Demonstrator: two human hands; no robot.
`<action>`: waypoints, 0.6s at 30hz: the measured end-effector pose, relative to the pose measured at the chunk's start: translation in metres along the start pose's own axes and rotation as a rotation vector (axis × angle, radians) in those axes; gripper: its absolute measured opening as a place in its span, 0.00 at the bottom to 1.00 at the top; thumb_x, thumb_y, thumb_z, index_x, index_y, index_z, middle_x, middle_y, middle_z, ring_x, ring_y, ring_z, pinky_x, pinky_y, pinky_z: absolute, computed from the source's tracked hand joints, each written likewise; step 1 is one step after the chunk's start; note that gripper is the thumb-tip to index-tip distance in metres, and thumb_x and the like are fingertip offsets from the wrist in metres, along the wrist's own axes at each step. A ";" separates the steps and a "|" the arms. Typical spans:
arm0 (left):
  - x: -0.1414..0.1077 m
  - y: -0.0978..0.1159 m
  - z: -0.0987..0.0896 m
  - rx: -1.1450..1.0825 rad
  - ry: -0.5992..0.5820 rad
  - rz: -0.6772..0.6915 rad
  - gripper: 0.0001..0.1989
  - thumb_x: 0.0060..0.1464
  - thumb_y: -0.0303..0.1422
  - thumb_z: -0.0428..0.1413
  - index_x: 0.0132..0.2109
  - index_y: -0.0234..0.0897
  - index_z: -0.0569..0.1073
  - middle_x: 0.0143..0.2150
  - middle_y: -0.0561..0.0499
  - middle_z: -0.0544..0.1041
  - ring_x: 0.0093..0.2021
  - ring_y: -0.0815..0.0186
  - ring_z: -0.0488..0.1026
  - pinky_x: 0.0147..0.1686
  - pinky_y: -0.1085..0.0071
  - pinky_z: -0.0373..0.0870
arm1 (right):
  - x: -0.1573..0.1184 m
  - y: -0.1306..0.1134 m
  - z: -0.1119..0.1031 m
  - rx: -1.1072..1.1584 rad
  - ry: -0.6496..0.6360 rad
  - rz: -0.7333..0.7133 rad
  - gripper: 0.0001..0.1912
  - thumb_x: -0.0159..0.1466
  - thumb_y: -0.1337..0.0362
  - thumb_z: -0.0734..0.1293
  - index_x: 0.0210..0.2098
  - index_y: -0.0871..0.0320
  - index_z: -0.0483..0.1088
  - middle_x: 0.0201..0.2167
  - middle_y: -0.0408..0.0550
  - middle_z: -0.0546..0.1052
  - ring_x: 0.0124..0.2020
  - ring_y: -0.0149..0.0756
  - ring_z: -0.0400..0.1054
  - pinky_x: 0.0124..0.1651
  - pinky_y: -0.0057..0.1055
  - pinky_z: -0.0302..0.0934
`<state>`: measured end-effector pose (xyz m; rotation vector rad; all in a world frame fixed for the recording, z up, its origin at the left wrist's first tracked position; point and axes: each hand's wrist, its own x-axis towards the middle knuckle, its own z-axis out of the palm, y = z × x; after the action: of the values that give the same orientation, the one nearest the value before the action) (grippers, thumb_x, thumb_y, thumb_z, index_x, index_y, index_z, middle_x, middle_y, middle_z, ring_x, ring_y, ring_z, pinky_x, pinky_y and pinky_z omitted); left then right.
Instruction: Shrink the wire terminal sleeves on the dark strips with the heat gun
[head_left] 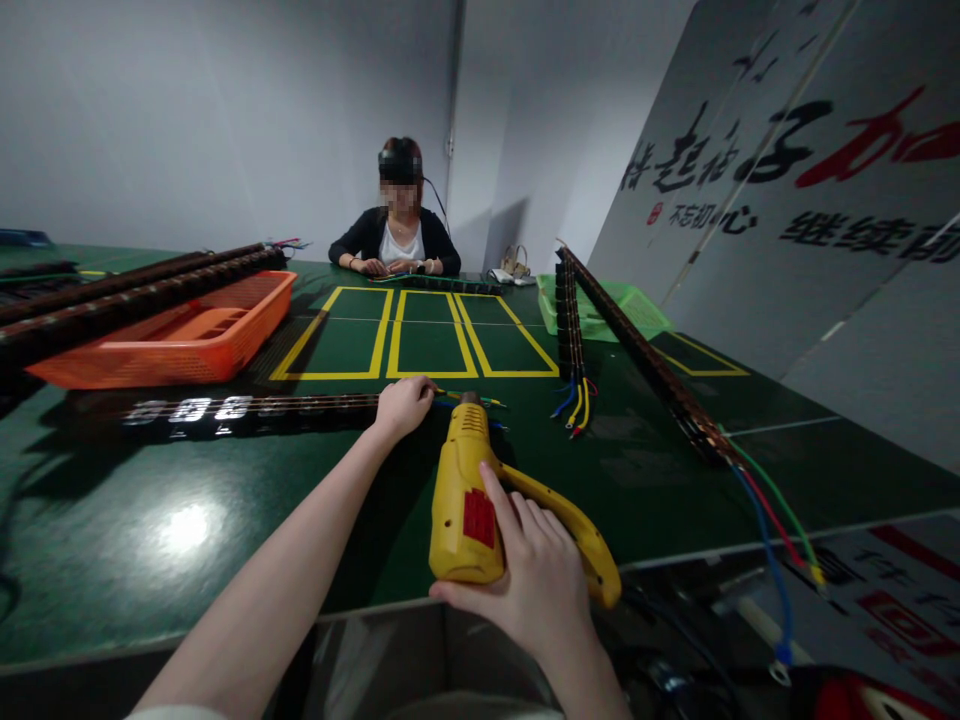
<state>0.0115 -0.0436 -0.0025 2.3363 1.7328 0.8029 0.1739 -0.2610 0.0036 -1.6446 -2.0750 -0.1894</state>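
Observation:
My right hand [536,560] grips a yellow heat gun [469,500] by its body, thumb underneath and fingers along the side with the red label. The gun's nozzle points away from me, towards the wire ends. Just left of the nozzle, my left hand [405,405] is closed on the wires at the right end of a long dark strip [300,408] lying across the table. Green-yellow and blue wire ends [487,402] stick out to the right, partly behind the nozzle. What lies under my left fingers is hidden.
More dark strips lie over an orange basket [247,340] at left and a green basket [607,310] at right. One right-hand strip [652,370] hangs its wires past the table edge. Yellow tape rectangles [390,335] mark the table [375,560]. A person [401,240] sits opposite, handling wires.

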 end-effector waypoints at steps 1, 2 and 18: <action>0.001 0.000 0.000 0.000 -0.001 -0.023 0.12 0.58 0.34 0.46 0.40 0.40 0.73 0.42 0.48 0.79 0.43 0.59 0.74 0.41 0.67 0.68 | 0.000 0.000 0.000 -0.003 0.003 -0.002 0.59 0.45 0.31 0.64 0.66 0.58 0.47 0.42 0.55 0.74 0.41 0.49 0.69 0.43 0.43 0.63; 0.001 0.001 -0.001 -0.008 0.002 -0.047 0.12 0.59 0.35 0.45 0.41 0.40 0.73 0.42 0.47 0.78 0.43 0.59 0.74 0.40 0.67 0.68 | 0.000 0.000 0.000 -0.005 0.004 -0.004 0.59 0.45 0.31 0.64 0.66 0.58 0.47 0.41 0.54 0.74 0.40 0.48 0.69 0.42 0.43 0.63; -0.002 -0.016 -0.007 0.023 0.165 0.163 0.18 0.49 0.18 0.43 0.39 0.39 0.72 0.44 0.47 0.73 0.49 0.58 0.69 0.50 0.60 0.65 | 0.001 0.001 0.001 -0.009 0.013 -0.015 0.59 0.46 0.29 0.62 0.66 0.58 0.46 0.39 0.54 0.74 0.38 0.48 0.69 0.39 0.42 0.62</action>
<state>-0.0058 -0.0413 -0.0034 2.5170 1.6328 1.0340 0.1742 -0.2600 0.0030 -1.6291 -2.0799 -0.2136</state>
